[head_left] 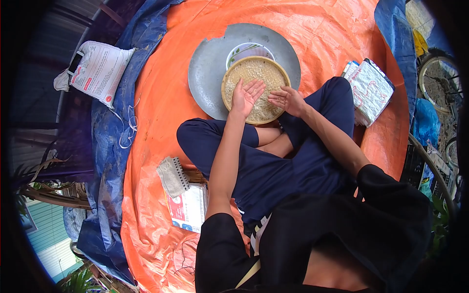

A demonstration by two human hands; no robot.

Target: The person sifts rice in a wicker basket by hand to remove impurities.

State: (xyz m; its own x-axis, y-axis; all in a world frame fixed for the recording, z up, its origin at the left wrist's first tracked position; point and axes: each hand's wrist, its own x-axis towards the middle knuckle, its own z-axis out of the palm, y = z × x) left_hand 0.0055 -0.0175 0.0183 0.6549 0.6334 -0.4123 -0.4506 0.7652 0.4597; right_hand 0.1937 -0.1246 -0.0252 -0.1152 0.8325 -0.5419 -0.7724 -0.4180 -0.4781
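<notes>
A round shallow sieve (264,72) with a tan rim holds pale grain. It overlaps a white bowl (243,49) with a green leaf pattern, and both are over a wide grey metal tray (205,73). My left hand (248,97) is palm up above the left part of the grain, fingers stretched out, holding nothing. Across from it, my right hand (289,101) is turned palm up at the sieve's right edge, its fingers spread and pointing left. Whether either hand touches the grain I cannot tell.
My crossed legs (264,171) are close below the tray on an orange tarp (161,97). A full white sack (100,71) lies at the left, folded sacks (369,90) at the right. A grey cloth (172,178) and a printed packet (190,207) are left of my knee.
</notes>
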